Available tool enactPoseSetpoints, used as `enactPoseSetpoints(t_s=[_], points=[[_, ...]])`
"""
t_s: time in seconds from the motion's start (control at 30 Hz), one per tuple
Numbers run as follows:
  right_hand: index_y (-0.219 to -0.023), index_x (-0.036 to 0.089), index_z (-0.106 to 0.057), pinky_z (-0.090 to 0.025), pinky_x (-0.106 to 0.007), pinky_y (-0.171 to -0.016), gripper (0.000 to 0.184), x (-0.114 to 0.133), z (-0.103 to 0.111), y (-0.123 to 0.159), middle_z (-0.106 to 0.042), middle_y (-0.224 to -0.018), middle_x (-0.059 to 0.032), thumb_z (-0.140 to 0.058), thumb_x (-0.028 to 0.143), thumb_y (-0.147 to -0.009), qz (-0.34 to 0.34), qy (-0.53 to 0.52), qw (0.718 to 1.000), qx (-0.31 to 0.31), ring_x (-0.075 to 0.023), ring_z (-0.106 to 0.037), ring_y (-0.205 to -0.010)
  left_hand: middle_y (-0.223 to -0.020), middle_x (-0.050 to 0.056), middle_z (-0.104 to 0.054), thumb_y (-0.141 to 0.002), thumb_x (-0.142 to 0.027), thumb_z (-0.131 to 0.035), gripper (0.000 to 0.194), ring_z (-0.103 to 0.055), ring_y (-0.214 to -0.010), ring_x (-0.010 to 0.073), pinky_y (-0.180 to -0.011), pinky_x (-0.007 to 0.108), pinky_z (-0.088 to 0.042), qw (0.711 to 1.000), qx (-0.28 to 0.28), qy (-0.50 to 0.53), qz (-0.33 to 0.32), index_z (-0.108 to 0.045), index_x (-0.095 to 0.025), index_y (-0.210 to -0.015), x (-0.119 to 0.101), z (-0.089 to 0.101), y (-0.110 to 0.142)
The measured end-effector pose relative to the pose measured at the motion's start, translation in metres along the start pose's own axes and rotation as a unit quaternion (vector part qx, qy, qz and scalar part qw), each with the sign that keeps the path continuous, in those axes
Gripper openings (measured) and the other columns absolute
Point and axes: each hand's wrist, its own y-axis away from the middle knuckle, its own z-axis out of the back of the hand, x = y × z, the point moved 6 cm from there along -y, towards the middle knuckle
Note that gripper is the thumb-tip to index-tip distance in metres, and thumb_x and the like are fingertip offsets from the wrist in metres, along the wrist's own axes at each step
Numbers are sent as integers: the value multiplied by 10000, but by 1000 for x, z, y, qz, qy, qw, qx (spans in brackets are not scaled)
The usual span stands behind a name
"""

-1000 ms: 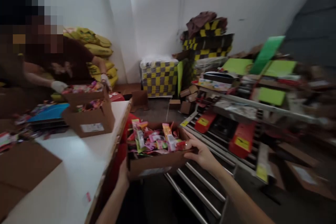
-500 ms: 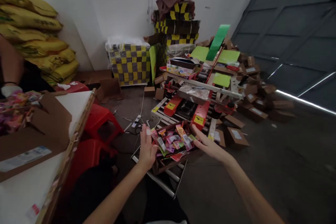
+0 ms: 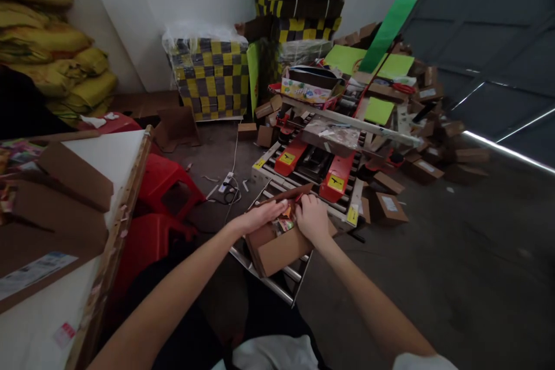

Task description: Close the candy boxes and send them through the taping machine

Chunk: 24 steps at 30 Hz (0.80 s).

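An open cardboard box (image 3: 284, 252) sits on the roller conveyor (image 3: 277, 288) in front of me. Colourful small wrapped packets (image 3: 285, 223) show through the gap in its top; the flaps and my hands cover the others. My left hand (image 3: 265, 215) lies flat across the left side of the box top, fingers stretched together toward the middle. Over the right side, my right hand (image 3: 313, 219) has its fingers bent round a flap edge, with the fingertips partly hidden. The near flap slants across the front of the box.
Beyond the box stands a taping machine with red side belts (image 3: 337, 178) and green tape (image 3: 390, 29). On the left are a white table (image 3: 124, 150), an opened carton (image 3: 47, 231) and red stools (image 3: 167, 196). Flattened and small cartons (image 3: 392, 208) lie on the right.
Both hands have moved inward from the box's sides onto its top. The near flap is now folded inward, covering most of the packets. The view has tilted downward.
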Motion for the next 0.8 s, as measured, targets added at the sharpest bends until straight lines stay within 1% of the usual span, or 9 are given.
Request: enactPoseSetpoints(t_s=[0.2, 0.37, 0.43, 0.53, 0.6, 0.63, 0.67, 0.73, 0.8], points=[[-1019, 105, -600, -413, -390, -833, 292, -5, -14, -2, -627, -1030, -164, -357, 225, -909, -11, -34, 999, -28, -270, -556, -946, -1539, 79, -266, -905, -327, -454, 532, -253, -1412, 246, -1151, 446, -247, 1000, -9, 26, 3, -329, -234, -1414, -2, 5, -9], [-1358, 169, -433, -314, -465, -1046, 463, 4, -20, 36, -508, -1364, -113, -231, 286, -958, 26, -130, 991, -35, -241, -402, -1296, -1545, 151, -206, -902, -173, -357, 577, -205, -1425, 266, -1154, 477, -257, 970, -84, 161, 159, -218, -126, -1460, -23, 9, 0], [-1389, 232, -413, -273, -479, -1090, 472, 10, -28, 45, -452, -1429, -62, -229, 290, -958, 67, -156, 985, 19, -223, -321, -1366, -1554, 155, -172, -908, -146, -299, 580, -171, -1435, 235, -1160, 442, -263, 947, -143, 246, 151, -170, -124, -1474, -36, 25, 16], [-1370, 255, -446, -264, -485, -1105, 452, 15, -30, 47, -422, -1452, -45, -303, 274, -942, 104, -127, 984, 76, -224, -299, -1382, -1564, 82, -181, -931, -190, -304, 531, -179, -1434, 209, -1179, 414, -221, 926, -250, 282, 8, -250, -231, -1458, -40, 73, 37], [-1317, 231, -510, -257, -499, -1108, 416, 21, -26, 44, -411, -1457, -58, -345, 280, -939, 115, -96, 986, 79, -242, -300, -1381, -1550, 70, -237, -941, -242, -320, 494, -216, -1425, 212, -1187, 435, -178, 908, -319, 270, -8, -306, -248, -1435, -13, 95, 38], [-1280, 214, -544, -255, -510, -1106, 397, 25, -23, 43, -408, -1458, -68, -353, 278, -939, 117, -82, 987, 75, -253, -306, -1377, -1542, 90, -254, -944, -264, -317, 487, -221, -1423, 220, -1186, 449, -165, 900, -333, 278, 43, -321, -217, -1428, 8, 96, 32], [-1246, 195, -571, -255, -522, -1102, 382, 28, -22, 42, -406, -1458, -82, -358, 268, -938, 116, -69, 988, 71, -264, -314, -1372, -1532, 120, -269, -945, -286, -304, 493, -223, -1421, 233, -1181, 463, -169, 895, -312, 298, 110, -326, -169, -1424, 30, 88, 21], [-1211, 164, -593, -256, -548, -1094, 371, 33, -22, 43, -411, -1450, -114, -366, 231, -925, 111, -61, 990, 64, -283, -330, -1361, -1503, 146, -322, -956, -306, -231, 502, -260, -1407, 235, -1162, 468, -223, 894, -191, 352, 202, -355, -121, -1406, 57, 56, -6], [-1202, 150, -593, -243, -572, -1094, 372, 33, -24, 44, -444, -1423, -138, -384, 203, -898, 106, -93, 989, 52, -294, -336, -1355, -1496, 127, -343, -962, -309, -178, 512, -280, -1399, 210, -1149, 438, -265, 909, -74, 361, 192, -369, -129, -1401, 55, 24, -28]])
